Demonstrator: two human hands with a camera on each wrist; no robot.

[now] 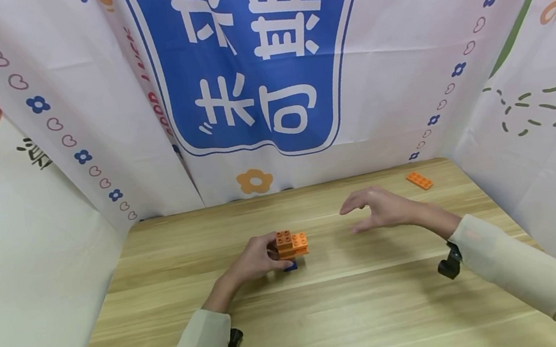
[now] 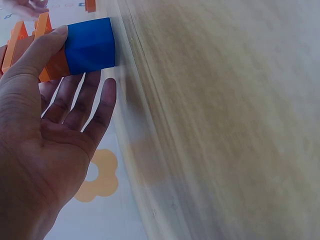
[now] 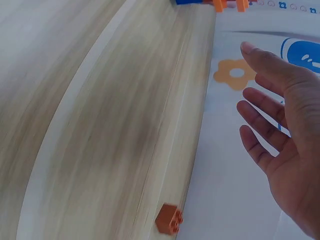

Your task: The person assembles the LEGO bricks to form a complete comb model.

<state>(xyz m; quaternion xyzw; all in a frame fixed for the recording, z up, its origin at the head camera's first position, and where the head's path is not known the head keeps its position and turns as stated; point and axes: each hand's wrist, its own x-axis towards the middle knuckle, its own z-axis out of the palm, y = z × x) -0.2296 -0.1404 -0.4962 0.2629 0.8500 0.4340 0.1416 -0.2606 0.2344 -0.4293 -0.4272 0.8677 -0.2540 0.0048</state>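
Observation:
My left hand (image 1: 256, 258) grips a stack of toy building bricks (image 1: 284, 243) near the middle of the table. The stack has brown bricks and orange plates, with a blue brick (image 2: 91, 46) at its base. In the left wrist view the thumb presses on its side and the other fingers lie mostly behind it. One orange layer juts out to the right. To the right of the stack and apart from it, my right hand (image 1: 386, 208) is in the air, holding nothing, thumb and fingers spread.
An orange studded brick (image 1: 419, 180) lies at the back right of the wooden table (image 1: 358, 314). Printed white cloth (image 1: 378, 97) hangs behind the table and on both sides. Each wrist wears a small black camera (image 1: 450, 262).

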